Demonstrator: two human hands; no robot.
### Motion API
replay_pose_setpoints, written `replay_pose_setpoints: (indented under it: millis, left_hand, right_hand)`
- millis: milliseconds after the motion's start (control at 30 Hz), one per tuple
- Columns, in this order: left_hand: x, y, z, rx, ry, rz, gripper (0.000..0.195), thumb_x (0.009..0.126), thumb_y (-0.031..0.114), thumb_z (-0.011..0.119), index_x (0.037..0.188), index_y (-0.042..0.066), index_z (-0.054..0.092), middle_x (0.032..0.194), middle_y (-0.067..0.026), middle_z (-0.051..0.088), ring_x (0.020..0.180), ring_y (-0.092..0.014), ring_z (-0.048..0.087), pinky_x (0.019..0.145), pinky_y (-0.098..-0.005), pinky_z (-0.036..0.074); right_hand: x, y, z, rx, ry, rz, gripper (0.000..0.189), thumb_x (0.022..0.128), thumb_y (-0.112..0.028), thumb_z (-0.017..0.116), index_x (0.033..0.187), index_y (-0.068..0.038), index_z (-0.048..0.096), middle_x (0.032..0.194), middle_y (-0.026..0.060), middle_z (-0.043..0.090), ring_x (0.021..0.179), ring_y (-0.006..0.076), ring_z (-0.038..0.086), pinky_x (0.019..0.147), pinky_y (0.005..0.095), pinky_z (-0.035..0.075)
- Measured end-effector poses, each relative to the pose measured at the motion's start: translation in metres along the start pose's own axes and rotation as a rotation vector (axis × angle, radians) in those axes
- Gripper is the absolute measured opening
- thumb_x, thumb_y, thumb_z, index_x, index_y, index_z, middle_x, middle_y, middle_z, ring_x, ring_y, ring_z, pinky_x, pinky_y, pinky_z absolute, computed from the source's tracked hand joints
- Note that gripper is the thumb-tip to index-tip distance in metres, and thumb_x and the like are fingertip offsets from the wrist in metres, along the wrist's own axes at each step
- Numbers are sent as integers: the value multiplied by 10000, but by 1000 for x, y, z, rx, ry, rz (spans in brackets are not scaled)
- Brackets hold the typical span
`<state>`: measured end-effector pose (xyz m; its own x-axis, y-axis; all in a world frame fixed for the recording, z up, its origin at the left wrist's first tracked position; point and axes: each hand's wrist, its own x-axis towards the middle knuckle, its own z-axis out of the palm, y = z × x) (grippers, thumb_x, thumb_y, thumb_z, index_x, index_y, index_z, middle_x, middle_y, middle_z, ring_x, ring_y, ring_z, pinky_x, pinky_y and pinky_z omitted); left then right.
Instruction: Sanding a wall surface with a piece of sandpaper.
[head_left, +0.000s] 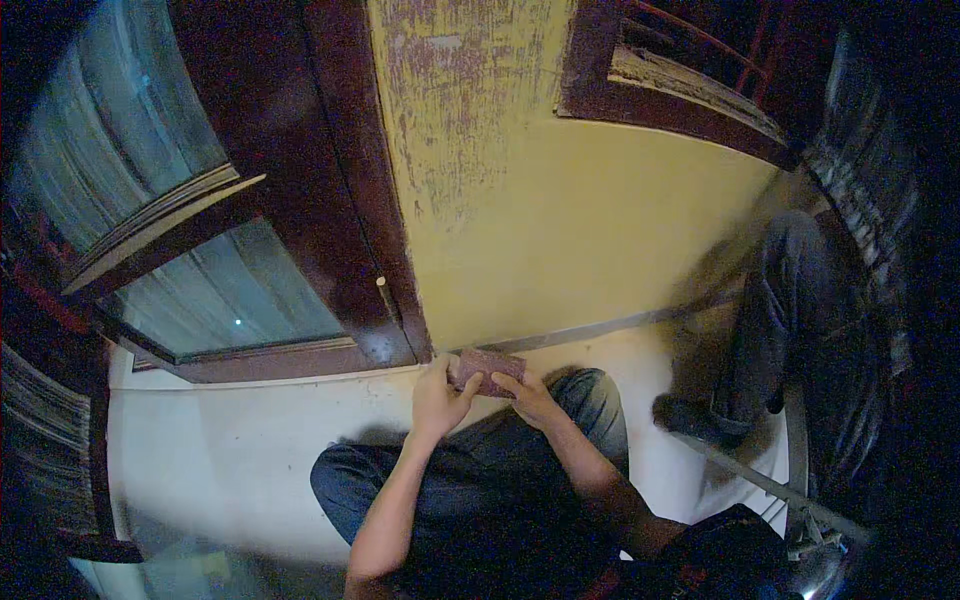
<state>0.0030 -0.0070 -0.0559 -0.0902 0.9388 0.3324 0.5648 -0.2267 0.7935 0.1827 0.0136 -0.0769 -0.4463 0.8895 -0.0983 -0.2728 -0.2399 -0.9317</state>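
A small rectangular reddish-brown piece, seemingly sandpaper, is held between both hands above my crossed legs. My left hand grips its left edge, with the thumb on the near side. At its lower right, my right hand pinches it with thumb and fingers. Just beyond stands a yellow wall, whose upper left part shows patchy, worn paint with brown beneath. Left of the wall is a dark brown wooden door with glass panes.
A dark wooden window frame sits at upper right. Another person's bent leg in dark trousers is at the right, near a metal bar. Pale floor lies around me. The door's wooden ledge juts out at left.
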Motion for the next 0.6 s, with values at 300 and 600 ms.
replay_pose_setpoints:
  millis: [300, 600]
  left_hand:
    - [4, 11, -7, -33, 18, -14, 309, 742, 162, 765, 858, 11, 523, 791, -187, 555, 741, -398, 540, 650, -434, 434]
    - [2, 12, 7, 13, 31, 85, 322, 768, 157, 745, 754, 29, 449, 703, -178, 491, 672, -382, 502, 596, -433, 402]
  right_hand:
    - [5, 7, 3, -61, 22, -68, 374, 921, -216, 598, 1238, -22, 560, 1209, 75, 604, 1109, 202, 564, 1012, 352, 423]
    - [7, 16, -10, -87, -4, -22, 378, 944, -256, 560, 1236, -17, 573, 1230, 84, 602, 1090, 205, 581, 980, 358, 444]
